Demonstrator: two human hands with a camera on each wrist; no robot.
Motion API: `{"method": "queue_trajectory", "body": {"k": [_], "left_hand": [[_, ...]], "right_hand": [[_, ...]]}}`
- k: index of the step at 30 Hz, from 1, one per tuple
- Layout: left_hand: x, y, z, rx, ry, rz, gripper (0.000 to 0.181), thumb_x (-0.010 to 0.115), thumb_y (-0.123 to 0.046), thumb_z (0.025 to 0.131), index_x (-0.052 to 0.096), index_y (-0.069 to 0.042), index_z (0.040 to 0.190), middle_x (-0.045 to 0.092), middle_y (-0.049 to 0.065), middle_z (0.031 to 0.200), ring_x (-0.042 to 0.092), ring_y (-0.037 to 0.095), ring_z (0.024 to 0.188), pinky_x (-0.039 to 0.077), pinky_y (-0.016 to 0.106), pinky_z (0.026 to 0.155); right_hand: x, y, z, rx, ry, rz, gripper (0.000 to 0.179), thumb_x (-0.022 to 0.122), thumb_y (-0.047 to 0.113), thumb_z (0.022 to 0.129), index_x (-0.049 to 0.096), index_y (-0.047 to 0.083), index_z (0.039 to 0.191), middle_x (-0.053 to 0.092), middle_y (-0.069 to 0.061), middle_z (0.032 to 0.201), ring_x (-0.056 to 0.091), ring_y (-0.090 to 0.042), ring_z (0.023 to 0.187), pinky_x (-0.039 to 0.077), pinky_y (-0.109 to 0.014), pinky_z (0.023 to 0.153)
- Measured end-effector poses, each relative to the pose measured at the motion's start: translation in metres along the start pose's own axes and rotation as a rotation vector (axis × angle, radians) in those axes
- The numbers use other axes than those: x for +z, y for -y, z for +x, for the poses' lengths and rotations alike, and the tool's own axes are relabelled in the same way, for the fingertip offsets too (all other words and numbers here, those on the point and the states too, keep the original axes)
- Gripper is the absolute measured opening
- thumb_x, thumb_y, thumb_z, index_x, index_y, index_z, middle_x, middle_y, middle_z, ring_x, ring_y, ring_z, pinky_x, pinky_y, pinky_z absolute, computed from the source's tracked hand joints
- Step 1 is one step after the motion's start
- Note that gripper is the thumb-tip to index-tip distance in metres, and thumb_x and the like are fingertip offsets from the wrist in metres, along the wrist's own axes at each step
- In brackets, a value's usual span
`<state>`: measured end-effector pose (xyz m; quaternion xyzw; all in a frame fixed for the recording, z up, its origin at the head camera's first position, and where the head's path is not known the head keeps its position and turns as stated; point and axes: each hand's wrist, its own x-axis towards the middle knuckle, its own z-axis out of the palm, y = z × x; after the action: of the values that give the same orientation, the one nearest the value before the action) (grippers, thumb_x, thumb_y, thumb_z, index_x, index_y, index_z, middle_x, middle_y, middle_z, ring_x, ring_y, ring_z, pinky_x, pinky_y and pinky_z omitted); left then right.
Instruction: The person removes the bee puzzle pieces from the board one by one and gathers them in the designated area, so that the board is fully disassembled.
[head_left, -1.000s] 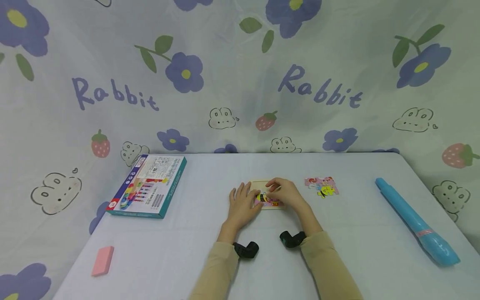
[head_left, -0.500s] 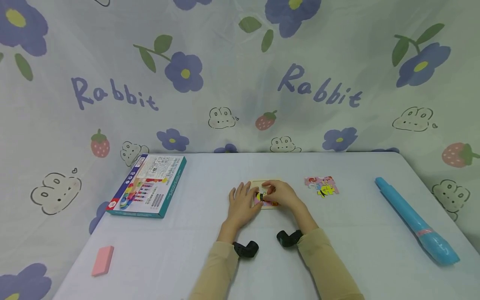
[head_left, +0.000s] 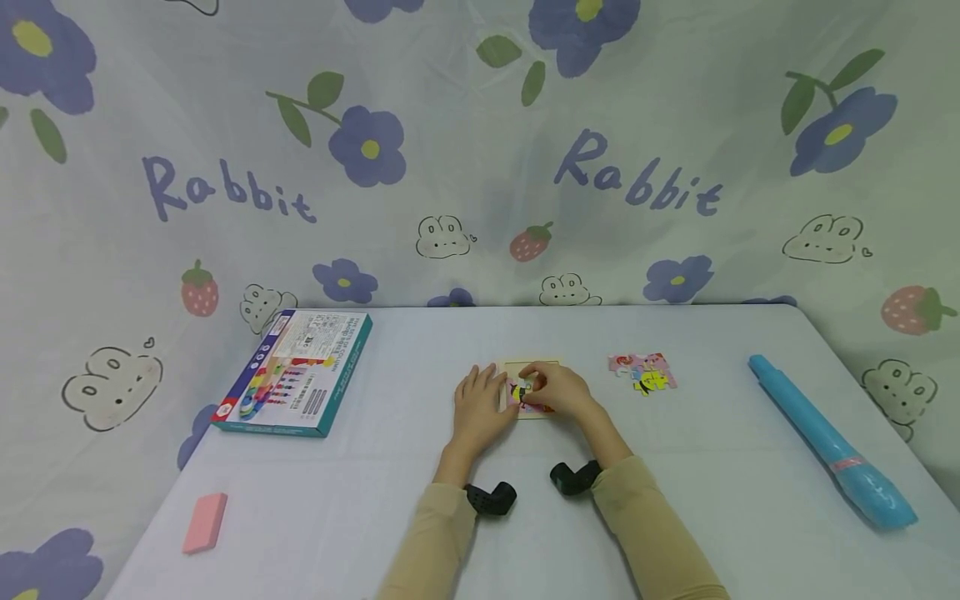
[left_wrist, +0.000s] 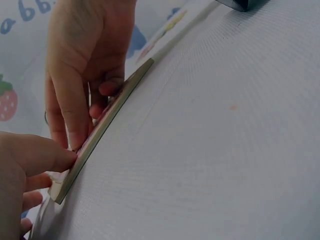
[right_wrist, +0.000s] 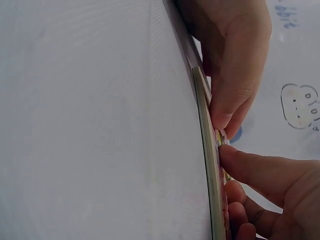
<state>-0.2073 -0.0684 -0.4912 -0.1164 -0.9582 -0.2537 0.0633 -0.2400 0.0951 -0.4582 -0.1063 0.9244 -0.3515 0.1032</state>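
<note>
A small wooden puzzle board (head_left: 539,367) lies between the hands, its upper strip bare. Pink and yellow jigsaw pieces with a bee-like picture cover its lower part. My left hand (head_left: 478,410) rests at the board's left edge, fingers extended and thumb on the picture, as the left wrist view also shows. My right hand (head_left: 564,392) reaches over the board from the right. Its thumb and fingertips pinch at a puzzle piece (right_wrist: 228,176), mostly hidden by the fingers, close to the left thumb.
To the right lies a cluster of joined puzzle pieces (head_left: 645,372). A long blue wrapped object (head_left: 832,442) is at the far right. On the left are a flat, colourful box (head_left: 296,375) and a pink block (head_left: 205,523). A patterned curtain (head_left: 480,167) hangs behind the white table (head_left: 315,517).
My right hand has moved slightly left over the board, its fingertips drawing nearer to the left thumb. The left hand has shifted only a little leftward.
</note>
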Motion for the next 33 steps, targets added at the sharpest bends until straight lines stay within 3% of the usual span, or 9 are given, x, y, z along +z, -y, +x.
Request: {"method": "queue_trajectory", "body": {"k": [8,18,33], "left_hand": [[-0.001,0.000,0.000,0.009,-0.008,-0.004,0.054,0.057,-0.034,0.083,0.053,-0.007,0.130,0.042,0.011,0.141,0.025,0.036,0.135,0.017,0.050,0.109],[-0.001,0.000,0.000,0.004,-0.007,-0.017,0.055,0.059,-0.034,0.081,0.053,-0.007,0.129,0.042,0.012,0.141,0.024,0.036,0.135,0.017,0.050,0.109],[0.002,0.001,0.002,-0.008,0.001,-0.016,0.055,0.059,-0.033,0.081,0.053,-0.008,0.130,0.041,0.012,0.141,0.023,0.035,0.136,0.016,0.049,0.109]], "right_hand": [[0.000,0.001,0.000,-0.016,-0.021,0.025,0.033,0.075,0.015,0.075,0.060,0.015,0.105,0.055,-0.001,0.083,0.049,-0.015,0.072,0.036,-0.029,0.061],[-0.002,-0.004,-0.004,-0.090,-0.074,0.217,0.013,0.066,0.006,0.081,0.057,0.009,0.090,0.060,-0.005,0.085,0.056,-0.014,0.072,0.045,-0.027,0.064],[-0.026,-0.022,-0.015,0.039,-0.178,0.310,0.017,0.064,0.012,0.085,0.057,0.007,0.100,0.062,-0.009,0.097,0.055,-0.021,0.087,0.043,-0.029,0.072]]}}
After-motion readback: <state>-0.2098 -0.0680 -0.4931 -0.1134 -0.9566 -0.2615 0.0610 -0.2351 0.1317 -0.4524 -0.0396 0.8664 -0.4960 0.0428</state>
